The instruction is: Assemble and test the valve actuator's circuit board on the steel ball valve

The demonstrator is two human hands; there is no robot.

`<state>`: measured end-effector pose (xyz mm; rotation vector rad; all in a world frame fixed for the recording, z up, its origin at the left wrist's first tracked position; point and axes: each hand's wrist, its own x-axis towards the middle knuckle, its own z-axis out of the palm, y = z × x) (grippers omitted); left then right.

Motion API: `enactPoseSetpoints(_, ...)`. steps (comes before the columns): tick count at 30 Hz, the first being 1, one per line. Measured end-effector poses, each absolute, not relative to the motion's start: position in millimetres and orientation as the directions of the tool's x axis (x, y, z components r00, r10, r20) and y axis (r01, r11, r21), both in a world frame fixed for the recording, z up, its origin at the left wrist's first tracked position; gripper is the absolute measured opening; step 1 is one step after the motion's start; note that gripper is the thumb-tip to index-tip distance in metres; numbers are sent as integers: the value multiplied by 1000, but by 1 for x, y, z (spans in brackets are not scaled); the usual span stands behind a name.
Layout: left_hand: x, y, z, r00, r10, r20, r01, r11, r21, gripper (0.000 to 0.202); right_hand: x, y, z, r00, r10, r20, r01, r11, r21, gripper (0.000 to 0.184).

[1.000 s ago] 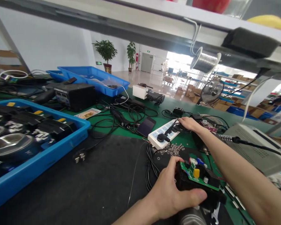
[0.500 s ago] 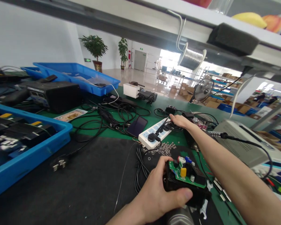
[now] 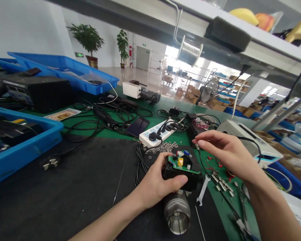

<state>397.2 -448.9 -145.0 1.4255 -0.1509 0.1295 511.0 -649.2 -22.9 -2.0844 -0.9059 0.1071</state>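
Observation:
My left hand [image 3: 163, 182] is wrapped round a black housing with an exposed green circuit board [image 3: 183, 164] on top, which carries yellow, blue and white components. Beneath the housing lies a round metal pipe fitting [image 3: 177, 214], its bore facing me. My right hand [image 3: 223, 149] reaches to the front of a black box [image 3: 192, 132], fingertips drawn together beside a metal cable connector [image 3: 197, 146]. What those fingertips hold, if anything, is hidden. Just right of the housing lies an open-ended wrench [image 3: 203, 190].
A white power strip [image 3: 157, 133] with black plugs lies beyond scattered small nuts [image 3: 165, 147]. Blue trays [image 3: 27, 147] and a black device [image 3: 37, 93] stand left. Pliers [image 3: 242, 204] and metal pieces lie right, near a grey instrument [image 3: 248, 140]. A solder spool [image 3: 190, 51] hangs overhead.
My right hand has left the power strip and come back and right to the black box. My left hand still holds the housing. The view has shifted, showing more of the metal fitting.

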Motion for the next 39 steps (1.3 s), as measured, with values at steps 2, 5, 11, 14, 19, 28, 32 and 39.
enactPoseSetpoints(2, 397, -451, -145, 984, -5, 177, -174, 143, 974, 64, 499, -656, -25, 743, 629, 230, 547, -373, -749, 24)
enactPoseSetpoints(5, 397, -453, -146, 985, -15, 174, -170, 144, 975, 63, 493, -656, -30, 728, 643, 238, 581, -395, -712, 21)
enactPoseSetpoints(11, 398, -454, -143, 985, -19, 170, -167, 123, 978, 62, 492, -650, -34, 677, 703, 216, 641, -419, -643, 14)
enactPoseSetpoints(14, 397, -454, -139, 985, -22, 169, -166, 108, 980, 62, 490, -650, -34, 663, 720, 205, 648, -416, -638, 11)
enactPoseSetpoints(19, 396, -454, -135, 990, -35, 140, -135, 115, 984, 62, 489, -648, -34, 664, 720, 201, 650, -423, -632, 9)
enactPoseSetpoints(28, 395, -454, -136, 990, -30, 138, -134, 109, 985, 63, 487, -648, -35, 671, 718, 186, 638, -431, -639, 11)
enactPoseSetpoints(32, 395, -454, -136, 988, -22, 153, -150, 99, 984, 62, 486, -648, -35, 669, 720, 185, 637, -428, -641, 13)
enactPoseSetpoints(39, 398, -455, -139, 986, -24, 165, -162, 110, 981, 62, 486, -647, -35, 677, 715, 177, 626, -431, -650, 15)
